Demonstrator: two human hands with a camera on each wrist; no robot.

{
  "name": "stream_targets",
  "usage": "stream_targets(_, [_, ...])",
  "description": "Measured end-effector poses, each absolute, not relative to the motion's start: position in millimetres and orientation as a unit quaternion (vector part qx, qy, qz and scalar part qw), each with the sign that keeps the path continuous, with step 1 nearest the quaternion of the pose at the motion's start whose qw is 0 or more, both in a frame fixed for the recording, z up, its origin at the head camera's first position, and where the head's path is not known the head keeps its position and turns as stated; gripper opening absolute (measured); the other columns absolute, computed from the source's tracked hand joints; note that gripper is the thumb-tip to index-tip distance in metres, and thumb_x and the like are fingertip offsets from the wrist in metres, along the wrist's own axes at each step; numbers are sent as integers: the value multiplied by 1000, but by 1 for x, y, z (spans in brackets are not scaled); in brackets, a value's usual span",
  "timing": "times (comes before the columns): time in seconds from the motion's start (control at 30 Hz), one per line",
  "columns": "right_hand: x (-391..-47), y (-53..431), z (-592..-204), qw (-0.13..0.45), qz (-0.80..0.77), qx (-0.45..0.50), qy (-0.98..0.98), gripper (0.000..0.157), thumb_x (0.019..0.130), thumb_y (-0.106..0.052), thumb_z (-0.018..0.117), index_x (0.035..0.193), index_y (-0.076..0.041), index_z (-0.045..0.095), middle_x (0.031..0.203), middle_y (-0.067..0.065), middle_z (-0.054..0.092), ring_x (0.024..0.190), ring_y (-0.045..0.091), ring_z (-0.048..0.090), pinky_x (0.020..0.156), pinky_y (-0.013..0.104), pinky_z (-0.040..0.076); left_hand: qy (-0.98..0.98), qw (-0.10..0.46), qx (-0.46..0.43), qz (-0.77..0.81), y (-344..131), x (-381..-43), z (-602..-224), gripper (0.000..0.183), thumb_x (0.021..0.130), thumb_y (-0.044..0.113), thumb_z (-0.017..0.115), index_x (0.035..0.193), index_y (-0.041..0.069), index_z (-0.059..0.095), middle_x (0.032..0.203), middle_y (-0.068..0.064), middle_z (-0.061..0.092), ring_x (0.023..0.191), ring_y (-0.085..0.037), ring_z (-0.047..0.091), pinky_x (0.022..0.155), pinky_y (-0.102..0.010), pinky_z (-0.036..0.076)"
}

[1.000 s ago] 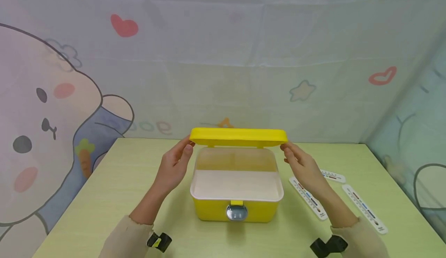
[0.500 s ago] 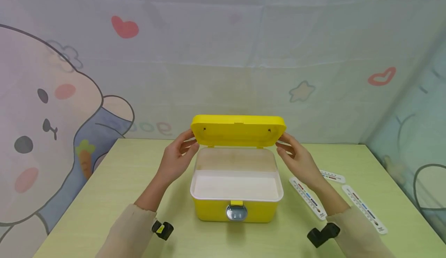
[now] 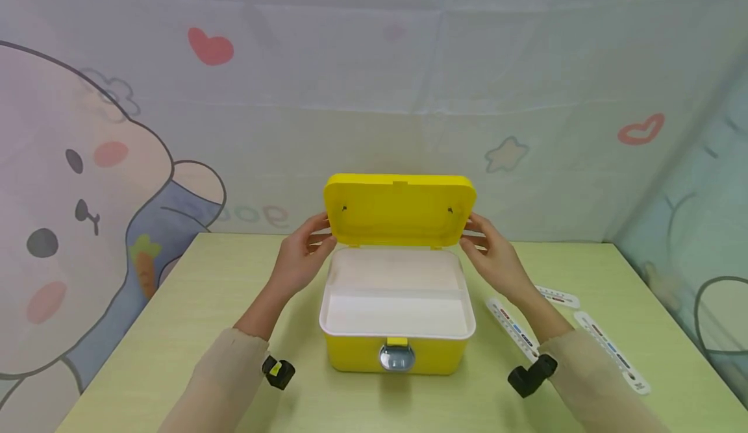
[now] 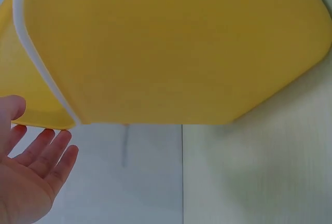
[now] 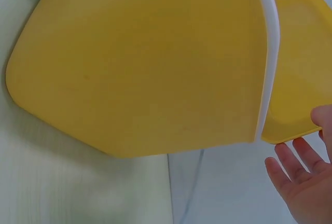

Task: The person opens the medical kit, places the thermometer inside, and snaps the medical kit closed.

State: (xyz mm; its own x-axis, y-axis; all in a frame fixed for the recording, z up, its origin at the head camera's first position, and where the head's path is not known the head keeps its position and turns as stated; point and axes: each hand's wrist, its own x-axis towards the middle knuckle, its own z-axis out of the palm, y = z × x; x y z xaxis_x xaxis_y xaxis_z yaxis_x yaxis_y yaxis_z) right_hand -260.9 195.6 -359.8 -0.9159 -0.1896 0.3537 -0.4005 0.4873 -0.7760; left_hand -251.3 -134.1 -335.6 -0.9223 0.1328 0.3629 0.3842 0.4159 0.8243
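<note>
The cartoon-printed cloth (image 3: 374, 95) hangs across the back of my view, and the pale table (image 3: 234, 277) spreads out before it. Mid-table, upright and in the same spot as a second ago, stands the yellow box (image 3: 350, 355). What has just changed is its lid (image 3: 400, 212): it has swung farther back and now stands almost upright, inner face towards me, so the box lies wide open and its pale inside is plain to see. Whether the line across that inside is a ledge or a low step, I can't tell.

My left hand (image 3: 298, 264) and right hand (image 3: 495, 265) have gone back with the lid, one at each side. Both have fingers apart and fairly straight, touching its edge rather than clamped on it; in the head view their tips disappear behind it, and the side views cut off part of each hand.

To my right lie three white strips (image 3: 610, 352). One runs partly behind my right wrist, another's near end goes under the wrist camera (image 3: 532, 376), and their print is too small to read. On the box front, the clasp (image 3: 397, 358) hangs beneath a yellow tab, its glare blurring any detail
</note>
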Motion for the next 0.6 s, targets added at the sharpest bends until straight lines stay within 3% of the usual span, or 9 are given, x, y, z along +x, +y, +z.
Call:
stream_targets(0.07, [-265, 195, -360, 114, 472, 167, -858, 53, 94, -17, 53, 142, -17, 33, 129, 14, 48, 112, 33, 54, 88, 45, 48, -832, 119, -155, -519, -133, -248, -331, 44, 90, 7, 56, 134, 5, 46, 124, -21, 55, 105, -33, 60, 88, -43, 48])
stream_targets(0.3, [-271, 193, -356, 122, 463, 156, -864, 52, 93, -15, 54, 141, -15, 34, 127, 17, 51, 104, 33, 57, 83, 45, 50, -840, 129, -138, -509, -141, -282, -361, 43, 89, 16, 59, 131, 19, 49, 120, -10, 61, 96, -25, 64, 83, -38, 51])
stream_targets(0.6, [-284, 194, -357, 131, 443, 140, -876, 51, 91, -14, 55, 139, -16, 36, 121, 17, 56, 97, 31, 60, 83, 45, 50, -848, 130, -118, -499, -137, -291, -361, 45, 87, 11, 61, 130, 16, 49, 114, -12, 62, 89, -26, 65, 77, -37, 54])
